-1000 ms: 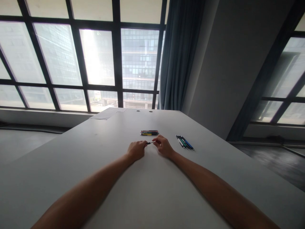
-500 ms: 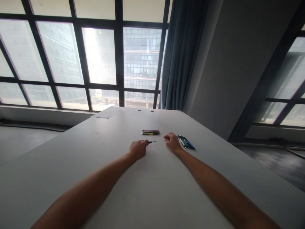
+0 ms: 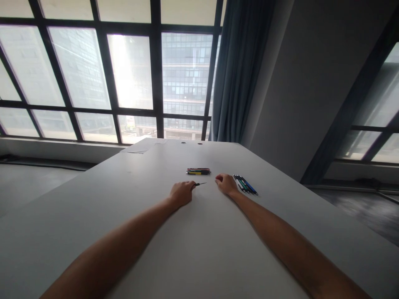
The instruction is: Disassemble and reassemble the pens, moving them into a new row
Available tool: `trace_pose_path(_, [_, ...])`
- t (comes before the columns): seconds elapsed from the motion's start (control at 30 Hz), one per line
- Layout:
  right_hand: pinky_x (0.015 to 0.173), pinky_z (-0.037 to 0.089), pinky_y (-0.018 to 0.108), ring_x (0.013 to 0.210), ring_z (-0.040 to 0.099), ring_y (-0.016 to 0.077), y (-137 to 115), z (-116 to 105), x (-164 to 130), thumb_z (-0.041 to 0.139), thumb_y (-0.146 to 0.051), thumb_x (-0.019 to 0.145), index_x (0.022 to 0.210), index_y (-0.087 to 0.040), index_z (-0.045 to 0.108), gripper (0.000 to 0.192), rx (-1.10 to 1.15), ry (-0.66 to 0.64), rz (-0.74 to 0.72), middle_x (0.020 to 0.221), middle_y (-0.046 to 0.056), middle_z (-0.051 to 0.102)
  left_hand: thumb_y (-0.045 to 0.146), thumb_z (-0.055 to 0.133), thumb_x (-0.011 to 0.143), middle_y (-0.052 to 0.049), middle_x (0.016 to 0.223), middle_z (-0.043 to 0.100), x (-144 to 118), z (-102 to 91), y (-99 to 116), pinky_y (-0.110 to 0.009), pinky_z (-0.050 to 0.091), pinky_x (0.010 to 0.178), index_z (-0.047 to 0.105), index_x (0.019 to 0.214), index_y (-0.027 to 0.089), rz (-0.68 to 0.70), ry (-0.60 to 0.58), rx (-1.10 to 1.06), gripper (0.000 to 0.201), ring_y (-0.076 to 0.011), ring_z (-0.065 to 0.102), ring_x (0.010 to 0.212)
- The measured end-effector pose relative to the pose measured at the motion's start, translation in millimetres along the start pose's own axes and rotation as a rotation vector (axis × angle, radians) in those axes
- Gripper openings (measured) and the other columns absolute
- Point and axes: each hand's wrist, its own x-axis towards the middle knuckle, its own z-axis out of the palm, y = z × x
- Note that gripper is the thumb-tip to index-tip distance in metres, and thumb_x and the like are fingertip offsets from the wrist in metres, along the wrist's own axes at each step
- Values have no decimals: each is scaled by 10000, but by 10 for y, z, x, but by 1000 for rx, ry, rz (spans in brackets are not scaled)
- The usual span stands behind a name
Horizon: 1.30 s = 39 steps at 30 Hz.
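Observation:
My left hand [image 3: 182,192] rests low over the white table [image 3: 199,249], closed around a slim dark pen piece [image 3: 199,184]. From the fingers, its thin end, which looks like a bare refill, points right. My right hand [image 3: 226,184] is a short way off, its fingers curled into a pinch; what they hold, if anything, is too small to make out. Just right of that hand lie several pens [image 3: 245,185] side by side, with white, green, blue and black parts. Another group of pens [image 3: 198,171], one with yellow on it, lies crosswise beyond both hands.
Sheets of paper [image 3: 141,146] lie at the table's far left corner. Two dark round spots [image 3: 200,143] mark the far end. Beyond stand large framed windows [image 3: 187,74], a blue curtain [image 3: 230,74] and a grey pillar [image 3: 299,91].
The view has shifted very slightly. Both hands keep nearly the same pose, with the pen piece still in the left one; the pen groups lie as before.

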Motion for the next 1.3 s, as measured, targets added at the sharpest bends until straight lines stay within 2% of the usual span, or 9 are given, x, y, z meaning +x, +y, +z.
trace_pose_path(0.33, [724, 448, 256, 779, 600, 160, -9, -23, -19, 464, -34, 718, 877, -171, 667, 291, 93, 125, -77, 864, 46, 670, 328, 314, 964, -38, 1061, 693, 8, -7, 9, -295, 467, 744, 580, 1125, 276, -10, -13, -9, 315, -189, 652, 891])
trace_pose_path(0.43, [770, 447, 283, 801, 576, 167, -175, -82, -120, 452, -37, 722, 946, -160, 644, 319, 138, 154, -250, 881, 47, 636, 330, 317, 965, -37, 1046, 695, 8, -3, 4, -296, 465, 732, 577, 1116, 274, 0, -3, -1, 306, -191, 655, 880])
trace_pose_path(0.57, [807, 439, 327, 818, 566, 183, -466, -117, -293, 582, -137, 785, 1043, -177, 624, 265, 174, 46, -518, 940, 56, 630, 315, 323, 965, -37, 1050, 690, 5, 2, 8, -298, 464, 732, 564, 1117, 269, 16, 24, -2, 289, -192, 655, 888])
trace_pose_path(0.63, [826, 424, 343, 864, 568, 197, -563, -120, -347, 606, -176, 826, 983, -196, 648, 164, 151, 11, -578, 934, 58, 642, 301, 325, 965, -39, 1069, 682, 4, 0, 15, -297, 463, 751, 557, 1125, 266, 16, 30, -12, 284, -187, 650, 904])
trace_pose_path(0.8, [821, 408, 341, 855, 567, 196, -610, -134, -366, 589, -198, 879, 885, -206, 670, 82, 129, 6, -619, 869, 51, 652, 249, 363, 946, -64, 1052, 660, 0, -16, 29, -313, 462, 799, 543, 1104, 232, 9, 40, -11, 240, -198, 624, 953])
trace_pose_path(0.9, [816, 407, 338, 840, 564, 193, -610, -146, -371, 565, -215, 900, 897, -209, 671, 107, 136, 20, -632, 861, 50, 651, 240, 365, 945, -68, 1100, 637, -12, -40, 37, -322, 460, 810, 484, 1203, 243, 82, 79, -29, 284, -200, 616, 961])
trace_pose_path(1.03, [797, 410, 336, 822, 557, 193, -654, -163, -405, 532, -250, 922, 910, -207, 667, 142, 157, 21, -680, 856, 53, 648, 420, 344, 965, -57, 1052, 644, -24, -77, 48, -327, 454, 816, 512, 1179, 250, 206, 108, -6, 320, -215, 612, 965])
trace_pose_path(1.17, [794, 415, 337, 823, 559, 193, -696, -183, -429, 532, -250, 913, 912, -208, 662, 136, 160, 5, -708, 867, 56, 647, 470, 269, 977, -52, 961, 651, -24, -85, 53, -305, 457, 737, 560, 1038, 223, 164, 95, 39, 387, -203, 629, 863])
trace_pose_path(1.3, [787, 422, 343, 823, 562, 196, -692, -190, -421, 545, -214, 890, 894, -203, 658, 114, 148, 32, -684, 854, 55, 644, 391, 264, 985, -45, 969, 644, -25, -81, 55, -293, 451, 673, 547, 1073, 239, 152, 83, 53, 333, -186, 634, 789])
